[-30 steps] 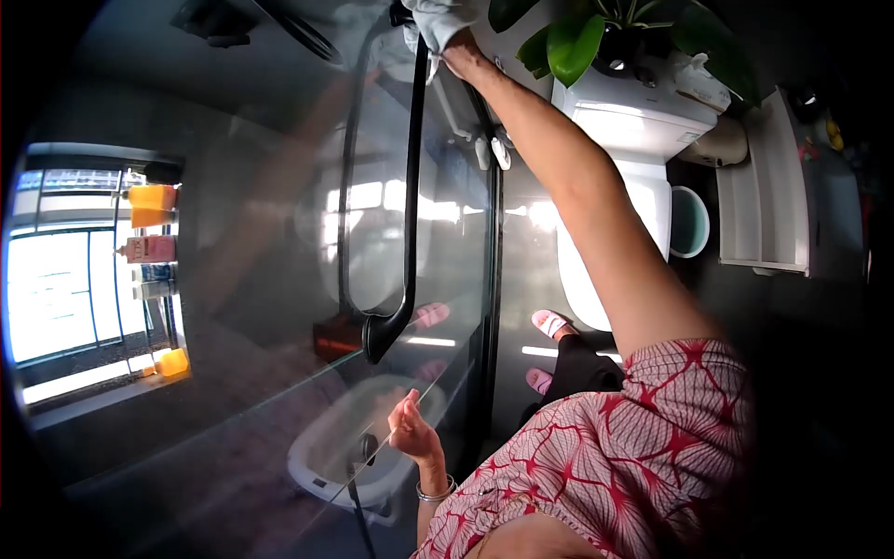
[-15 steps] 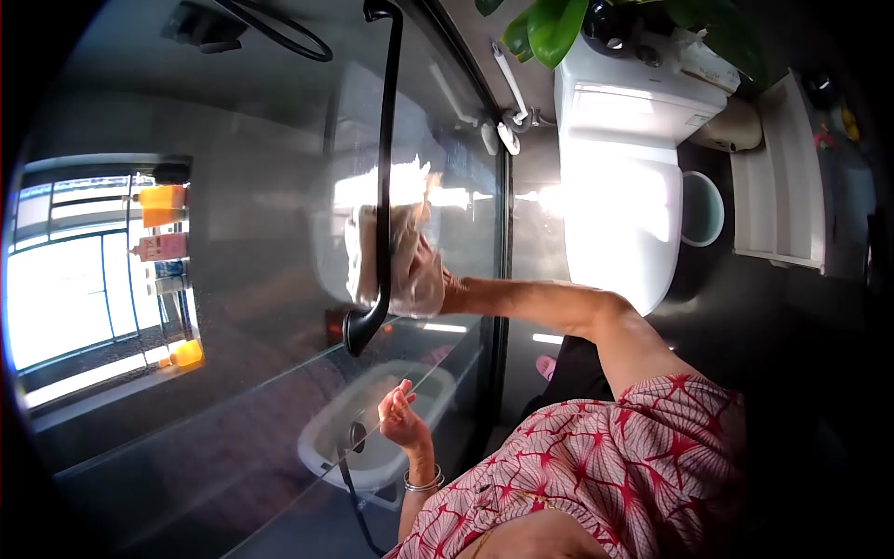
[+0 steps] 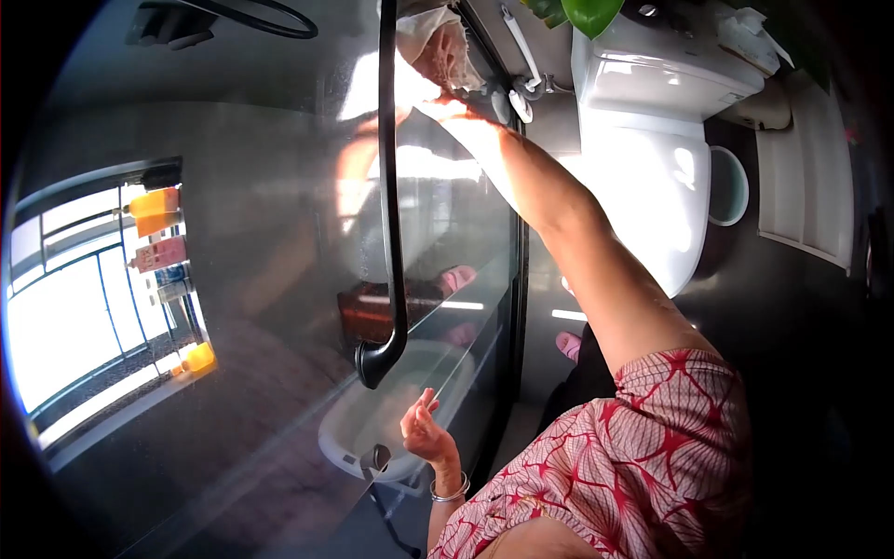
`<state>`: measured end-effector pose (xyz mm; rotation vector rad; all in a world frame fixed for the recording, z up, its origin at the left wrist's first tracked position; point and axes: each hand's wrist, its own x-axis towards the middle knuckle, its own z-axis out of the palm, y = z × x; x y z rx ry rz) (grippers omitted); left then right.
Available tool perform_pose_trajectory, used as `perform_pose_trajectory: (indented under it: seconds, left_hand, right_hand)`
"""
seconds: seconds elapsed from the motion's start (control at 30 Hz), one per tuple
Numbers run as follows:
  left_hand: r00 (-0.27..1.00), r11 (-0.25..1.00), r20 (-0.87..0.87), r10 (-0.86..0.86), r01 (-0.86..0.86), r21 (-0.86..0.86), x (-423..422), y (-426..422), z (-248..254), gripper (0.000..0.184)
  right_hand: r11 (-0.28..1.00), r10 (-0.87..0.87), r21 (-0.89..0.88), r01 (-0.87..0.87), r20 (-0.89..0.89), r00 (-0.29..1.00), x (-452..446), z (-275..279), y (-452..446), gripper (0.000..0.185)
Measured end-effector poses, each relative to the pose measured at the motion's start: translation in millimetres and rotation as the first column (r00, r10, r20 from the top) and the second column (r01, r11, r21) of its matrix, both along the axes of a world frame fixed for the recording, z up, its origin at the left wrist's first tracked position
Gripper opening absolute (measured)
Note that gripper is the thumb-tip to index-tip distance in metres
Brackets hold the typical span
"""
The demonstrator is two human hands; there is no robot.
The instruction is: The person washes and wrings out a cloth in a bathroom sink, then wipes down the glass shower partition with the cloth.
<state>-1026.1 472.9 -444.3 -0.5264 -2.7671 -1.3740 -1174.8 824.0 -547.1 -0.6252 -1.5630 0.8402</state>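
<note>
My right hand (image 3: 447, 104) is stretched up to the top of the view, partly hidden by glare, with a pale crumpled cloth (image 3: 436, 47) in its grip against the glass panel (image 3: 270, 233). A long black handle (image 3: 389, 186) runs down the glass just left of my forearm. Lower down, my left hand (image 3: 426, 436) has its fingers bent around the edge of the glass, a bracelet on its wrist. Behind the glass near that hand is a whitish tub (image 3: 340, 445) with a dark shower head (image 3: 375, 458).
A white toilet (image 3: 643, 205) stands at the right, with a bin (image 3: 728, 186) and a white shelf unit (image 3: 805, 177) beside it. Bottles (image 3: 156, 212) line the window ledge at the left. Green leaves (image 3: 591, 13) hang at the top.
My right hand with the cloth came down the glass from the top, then went back up. My left hand stays at the glass edge. The whole view has shifted somewhat.
</note>
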Motion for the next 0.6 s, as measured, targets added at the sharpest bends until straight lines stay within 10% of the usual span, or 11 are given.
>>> perform_pose_trajectory:
  seconds: [0.13,0.3,0.37,0.53,0.6]
  left_hand:
    - [1.000,1.000,0.012,0.013,-0.013,0.029,-2.5,1.2,-2.7,0.018]
    - [1.000,0.999,0.015,0.004,-0.004,0.047,-13.6,-7.6,-7.4,0.015]
    - [0.999,0.997,0.037,0.005,-0.008,0.078,-17.0,-4.2,-12.3,0.015]
    - [0.999,0.999,0.050,-0.020,0.019,0.032,-25.5,-1.6,-16.2,0.016]
    - [0.997,0.994,0.075,-0.017,0.009,0.112,-29.4,-8.9,-26.3,0.016]
  right_hand:
    - [0.820,0.243,-0.524,-0.230,-0.046,0.969,-2.5,-85.4,-19.9,0.031]
    - [0.031,0.431,-0.976,-0.214,-0.180,0.884,24.4,-134.2,-131.9,0.023]
    - [-0.118,0.492,-0.991,-0.068,-0.117,0.863,48.9,-126.6,-183.9,0.011]
    - [-0.393,0.293,-0.722,-0.569,-0.685,0.667,97.4,-54.8,-212.1,0.008]
    - [-0.187,0.035,-0.287,-0.940,-0.958,0.285,114.3,-7.0,-176.4,0.010]
